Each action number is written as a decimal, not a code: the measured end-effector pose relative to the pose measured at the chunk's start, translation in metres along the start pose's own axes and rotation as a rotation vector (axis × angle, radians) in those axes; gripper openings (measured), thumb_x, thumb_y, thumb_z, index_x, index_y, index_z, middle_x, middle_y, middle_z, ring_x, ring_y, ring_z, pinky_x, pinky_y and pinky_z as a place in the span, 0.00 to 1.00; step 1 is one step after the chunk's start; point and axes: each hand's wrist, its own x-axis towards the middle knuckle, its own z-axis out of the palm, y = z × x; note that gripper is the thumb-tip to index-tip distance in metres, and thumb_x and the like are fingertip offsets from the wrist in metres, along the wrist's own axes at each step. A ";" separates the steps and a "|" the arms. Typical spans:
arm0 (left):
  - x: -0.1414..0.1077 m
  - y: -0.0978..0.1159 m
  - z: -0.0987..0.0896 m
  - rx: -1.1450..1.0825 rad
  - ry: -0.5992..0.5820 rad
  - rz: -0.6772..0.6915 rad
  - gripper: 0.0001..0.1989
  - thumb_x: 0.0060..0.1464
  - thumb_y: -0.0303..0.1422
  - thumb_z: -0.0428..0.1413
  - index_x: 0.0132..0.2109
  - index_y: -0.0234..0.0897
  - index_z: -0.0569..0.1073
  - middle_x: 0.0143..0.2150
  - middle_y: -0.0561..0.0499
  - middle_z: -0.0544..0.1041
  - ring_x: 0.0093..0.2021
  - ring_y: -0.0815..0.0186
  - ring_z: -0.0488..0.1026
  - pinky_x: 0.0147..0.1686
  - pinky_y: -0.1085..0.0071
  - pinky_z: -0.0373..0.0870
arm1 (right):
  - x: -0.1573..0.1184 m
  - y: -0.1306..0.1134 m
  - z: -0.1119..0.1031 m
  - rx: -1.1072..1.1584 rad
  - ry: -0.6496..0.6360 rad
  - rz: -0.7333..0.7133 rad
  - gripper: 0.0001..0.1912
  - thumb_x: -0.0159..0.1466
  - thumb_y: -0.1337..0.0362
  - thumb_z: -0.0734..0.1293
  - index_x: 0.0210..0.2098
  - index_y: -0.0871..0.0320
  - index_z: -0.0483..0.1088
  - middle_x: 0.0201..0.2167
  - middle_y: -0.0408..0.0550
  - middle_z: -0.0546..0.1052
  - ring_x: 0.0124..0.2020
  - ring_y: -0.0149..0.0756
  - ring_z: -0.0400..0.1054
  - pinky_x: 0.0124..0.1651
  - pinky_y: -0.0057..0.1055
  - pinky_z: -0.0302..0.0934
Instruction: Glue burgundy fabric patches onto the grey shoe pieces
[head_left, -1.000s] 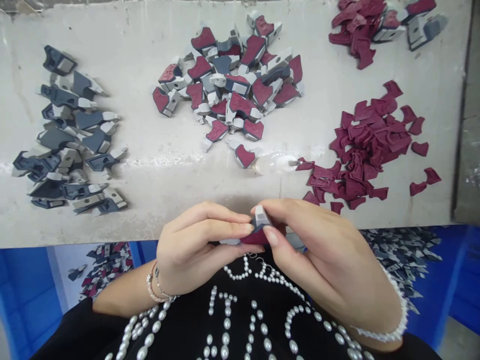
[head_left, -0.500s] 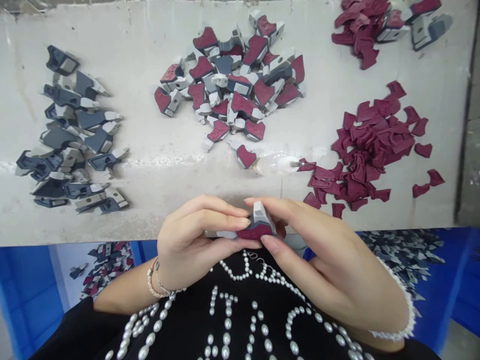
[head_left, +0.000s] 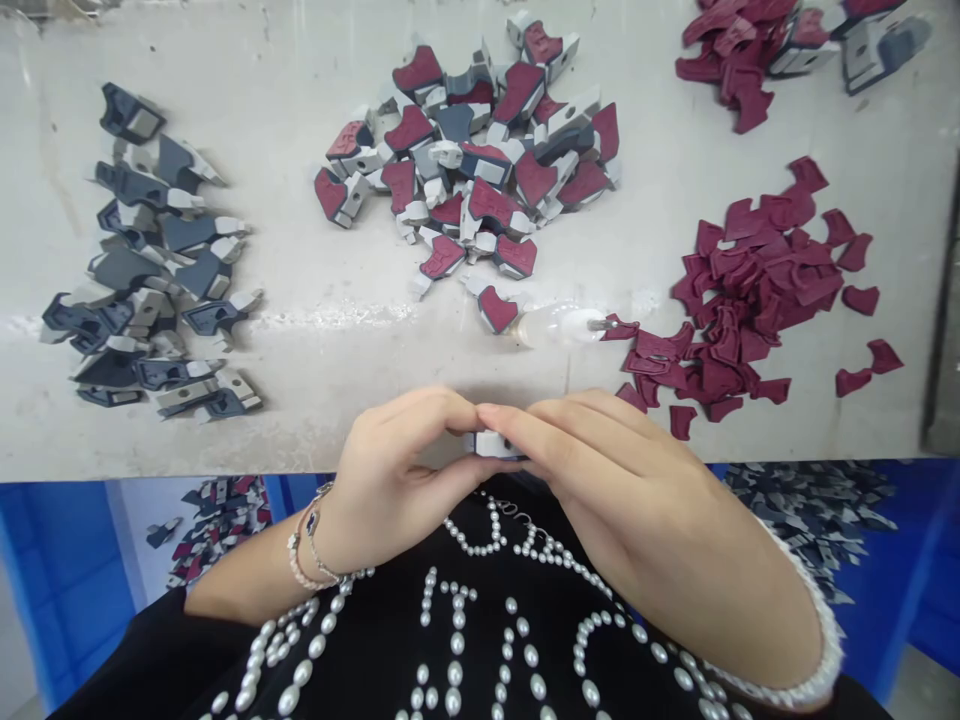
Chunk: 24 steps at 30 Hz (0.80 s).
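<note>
L hand (head_left: 394, 465) & R hand (head_left: 630, 480) pinch 1 grey-white part (head_left: 496, 445).

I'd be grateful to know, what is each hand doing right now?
Left hand: closed, holding a small white-and-grey part.
Right hand: closed on the same part.

You wear a black long-sleeved top (head_left: 360, 640) across the bottom of the frame, studded with white oval pearl beads (head_left: 454, 645) in letter-like shapes. At lower left of centre, your left wrist (head_left: 330, 535) carries a pale beaded bracelet (head_left: 300, 565) and a thin metal chain bracelet (head_left: 319, 560). At lower right, white beaded trim (head_left: 829, 660) circles your right forearm (head_left: 712, 590).
</note>
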 end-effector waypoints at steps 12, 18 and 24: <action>0.003 -0.004 -0.004 -0.057 -0.104 -0.127 0.08 0.52 0.34 0.65 0.37 0.38 0.75 0.30 0.52 0.78 0.28 0.69 0.74 0.27 0.72 0.72 | 0.006 0.000 0.003 0.055 0.005 0.068 0.20 0.69 0.74 0.59 0.60 0.64 0.65 0.44 0.52 0.76 0.46 0.42 0.67 0.47 0.41 0.67; 0.004 -0.003 -0.008 -0.105 -0.173 -0.110 0.08 0.52 0.30 0.64 0.41 0.38 0.76 0.36 0.50 0.80 0.34 0.66 0.77 0.34 0.70 0.76 | 0.003 0.001 -0.001 0.135 0.021 0.090 0.19 0.70 0.74 0.58 0.58 0.60 0.67 0.47 0.51 0.76 0.47 0.40 0.67 0.49 0.39 0.65; 0.000 0.009 -0.006 -0.118 -0.137 -0.036 0.06 0.52 0.28 0.64 0.38 0.37 0.75 0.32 0.51 0.79 0.30 0.67 0.75 0.28 0.71 0.73 | -0.008 -0.005 -0.007 0.177 0.023 0.036 0.19 0.70 0.73 0.59 0.59 0.60 0.66 0.47 0.50 0.75 0.47 0.39 0.66 0.49 0.38 0.65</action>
